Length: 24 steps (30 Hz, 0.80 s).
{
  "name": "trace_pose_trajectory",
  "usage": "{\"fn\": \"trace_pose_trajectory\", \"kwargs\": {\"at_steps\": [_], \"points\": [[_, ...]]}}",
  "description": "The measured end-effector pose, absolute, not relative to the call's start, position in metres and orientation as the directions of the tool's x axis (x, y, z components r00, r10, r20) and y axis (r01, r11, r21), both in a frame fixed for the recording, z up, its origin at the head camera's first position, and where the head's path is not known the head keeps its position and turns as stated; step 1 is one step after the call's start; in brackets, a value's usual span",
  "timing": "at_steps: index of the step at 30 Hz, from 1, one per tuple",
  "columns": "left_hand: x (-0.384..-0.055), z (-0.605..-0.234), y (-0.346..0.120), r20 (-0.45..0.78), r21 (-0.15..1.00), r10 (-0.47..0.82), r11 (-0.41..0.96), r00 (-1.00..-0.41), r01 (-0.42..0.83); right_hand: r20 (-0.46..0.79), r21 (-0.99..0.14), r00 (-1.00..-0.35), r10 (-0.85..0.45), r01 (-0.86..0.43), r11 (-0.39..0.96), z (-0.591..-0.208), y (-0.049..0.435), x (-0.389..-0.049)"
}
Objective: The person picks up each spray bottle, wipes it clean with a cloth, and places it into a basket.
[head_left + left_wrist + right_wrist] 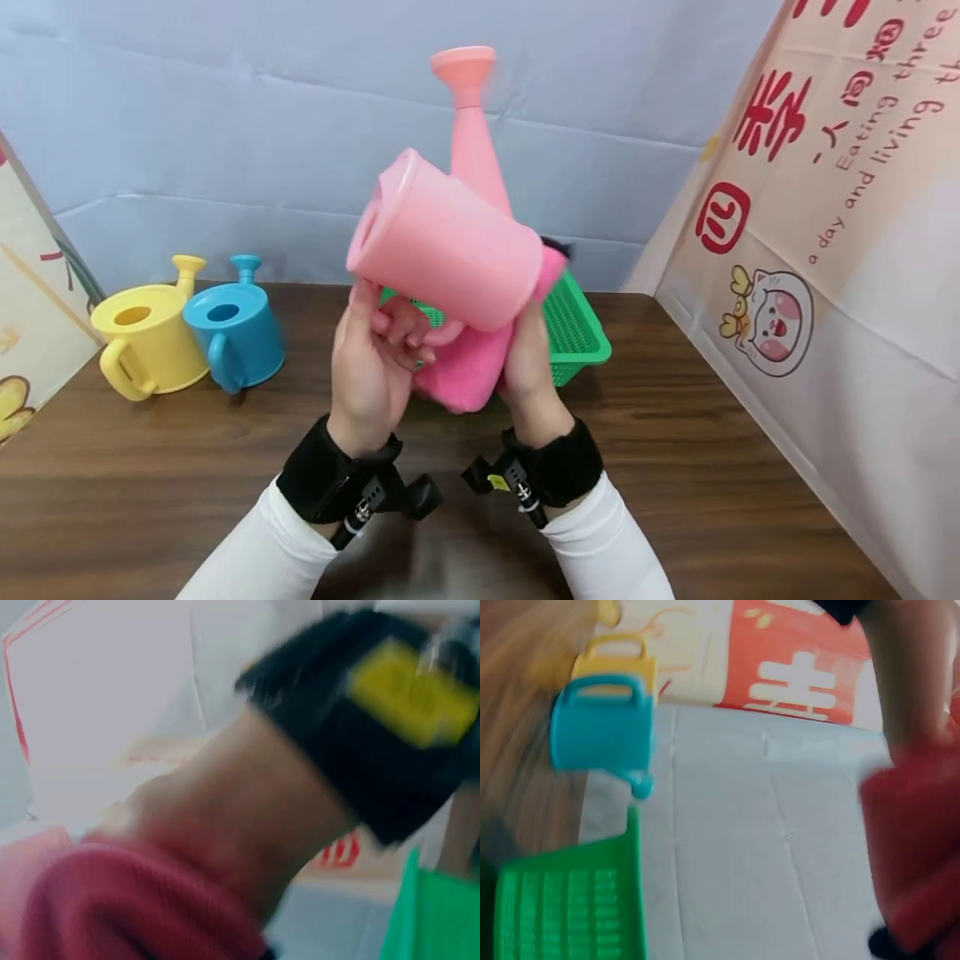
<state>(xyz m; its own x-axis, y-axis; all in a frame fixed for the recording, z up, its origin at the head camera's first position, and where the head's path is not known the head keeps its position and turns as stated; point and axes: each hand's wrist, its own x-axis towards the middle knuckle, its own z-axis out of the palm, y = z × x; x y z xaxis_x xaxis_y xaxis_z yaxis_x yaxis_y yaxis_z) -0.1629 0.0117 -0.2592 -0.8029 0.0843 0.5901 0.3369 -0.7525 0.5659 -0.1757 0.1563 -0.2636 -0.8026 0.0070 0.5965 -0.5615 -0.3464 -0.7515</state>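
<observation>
A pink watering can [457,242] is held up over the table, tipped on its side with its spout pointing up. My left hand [369,375] grips it near the open top, fingers curled about the handle. A bright pink cloth [467,367] hangs below the can and wraps toward its base. My right hand [528,358] holds this cloth against the base end, its fingers largely hidden behind can and cloth. Blurred folds of the cloth [142,900] fill the lower left wrist view, and the cloth [915,840] also shows at the right wrist view's right edge.
A yellow watering can [153,333] and a blue watering can [251,333] stand side by side on the left of the wooden table [697,467]. Behind my hands is a green plastic basket [581,333]. Printed cloth [840,275] hangs along the right side.
</observation>
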Motion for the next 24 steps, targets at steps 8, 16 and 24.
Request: {"fn": "trace_pose_trajectory", "kwargs": {"at_steps": [8,16,24], "points": [[-0.197,-0.254,0.029,0.477,0.789,0.002,-0.442,-0.879,0.427,0.444,-0.855,-0.887,0.127,-0.461,-0.236,-0.244,0.209,-0.180],[-0.231,-0.296,0.077,0.384,0.902,0.124,0.162,-0.915,0.400,0.524,-0.574,-0.646,0.555,-0.749,-0.330,-0.225,0.265,-0.158],[-0.248,-0.315,0.114,0.460,0.598,0.187,0.658,-0.868,0.458,0.513,-0.530,-0.601,0.613,-0.783,-0.324,-0.218,0.271,-0.146]]}}
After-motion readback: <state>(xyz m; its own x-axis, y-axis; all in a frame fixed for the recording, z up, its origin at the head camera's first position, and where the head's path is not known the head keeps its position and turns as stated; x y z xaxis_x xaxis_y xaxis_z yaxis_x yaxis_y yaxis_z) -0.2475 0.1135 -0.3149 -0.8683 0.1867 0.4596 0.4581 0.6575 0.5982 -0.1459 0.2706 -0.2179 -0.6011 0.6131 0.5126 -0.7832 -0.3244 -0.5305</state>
